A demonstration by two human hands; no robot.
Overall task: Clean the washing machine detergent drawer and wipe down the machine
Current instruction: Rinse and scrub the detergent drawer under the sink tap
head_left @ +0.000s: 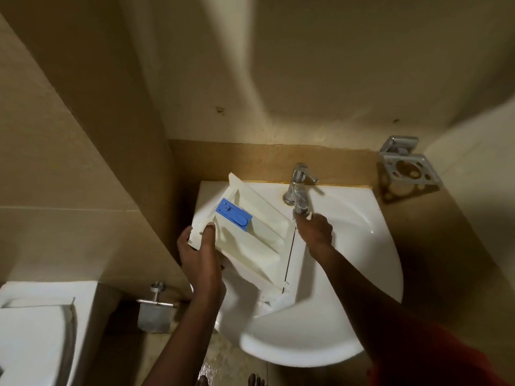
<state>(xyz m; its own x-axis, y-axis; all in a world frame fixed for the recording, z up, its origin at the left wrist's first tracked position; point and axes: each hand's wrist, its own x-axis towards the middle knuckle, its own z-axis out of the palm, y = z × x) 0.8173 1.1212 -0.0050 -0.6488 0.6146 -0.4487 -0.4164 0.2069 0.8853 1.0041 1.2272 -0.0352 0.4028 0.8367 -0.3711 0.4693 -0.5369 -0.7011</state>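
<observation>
Here we are over the white ceramic corner sink, and the white plastic detergent drawer is out of the machine, held tilted above the sink's left side. Its open compartments face up, and the blue rectangular softener cap sits in the far-left compartment. The drawer's front panel points down toward the near rim of the sink.

The left hand has the drawer by its left corner: the grip is clamped on, thumb pressed across the top edge and fingers wrapped underneath.

The right hand reaches up to the spout of the chrome lever tap, back of the hand to the camera, fingertips right at the spout's tip. Whether that grip is closed round the spout or loose, I cannot tell; the fingers are hidden behind the hand.

To the right, a chrome toothbrush holder is fixed to the beige wall. Down left, a white toilet and a metal paper-roll holder. Bare toes show on the floor below the sink.
</observation>
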